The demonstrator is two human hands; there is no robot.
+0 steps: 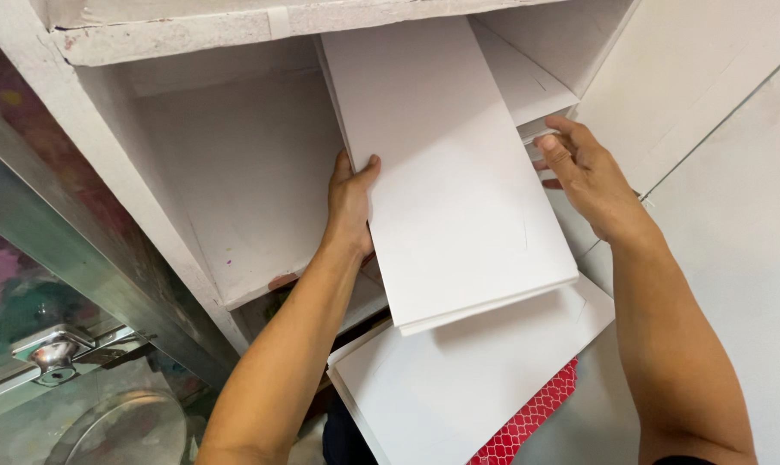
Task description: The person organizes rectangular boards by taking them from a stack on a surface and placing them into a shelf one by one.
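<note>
A white flat board (446, 181) stands tilted in the middle, its upper end reaching into a white cabinet (226, 172). My left hand (351, 202) grips the board's left edge with the thumb on its front face. My right hand (584, 172) is at the board's right side, fingers curled on the front edge of a white shelf (528, 90) inside the cabinet. Whether that hand also touches the board is hidden.
A second white board (459, 379) lies below, over a red patterned sheet (532, 418). A glass panel with a metal fitting (54, 357) is at the lower left. A white wall (734, 215) is on the right.
</note>
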